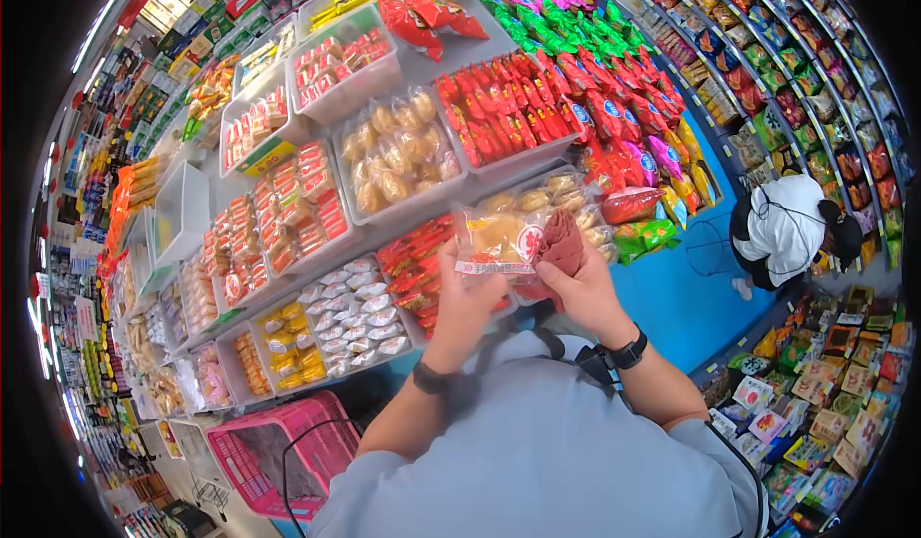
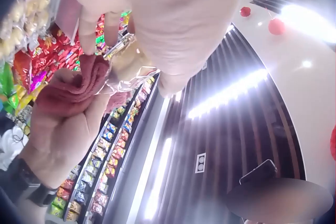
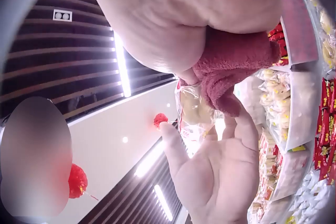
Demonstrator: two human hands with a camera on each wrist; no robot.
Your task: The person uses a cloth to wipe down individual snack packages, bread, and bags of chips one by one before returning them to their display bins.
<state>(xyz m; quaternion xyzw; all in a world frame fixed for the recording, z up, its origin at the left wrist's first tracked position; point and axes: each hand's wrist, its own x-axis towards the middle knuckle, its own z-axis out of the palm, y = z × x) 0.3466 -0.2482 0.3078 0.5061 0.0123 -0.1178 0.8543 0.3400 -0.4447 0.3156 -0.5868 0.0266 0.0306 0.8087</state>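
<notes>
Above the snack bins, my left hand [image 1: 460,308] holds a clear packet of bread [image 1: 494,238] by its left and lower edge, with its fingers partly hidden behind the packet. My right hand [image 1: 590,298] grips a folded dark red cloth [image 1: 561,240], thumb in front, and the cloth lies against the packet's right end. In the left wrist view the cloth [image 2: 76,90] is bunched in the right hand [image 2: 68,134], beside the clear wrapper [image 2: 128,79]. From the right wrist, the cloth [image 3: 233,61] hangs between the hands, and the left palm [image 3: 220,174] faces the camera.
Plastic bins hold wrapped pastries [image 1: 398,154], red packets [image 1: 504,106] and white-wrapped sweets [image 1: 355,312]. A pink basket [image 1: 288,452] stands at lower left. A person in a white top [image 1: 787,226] is at the right, beside stocked shelves [image 1: 767,68].
</notes>
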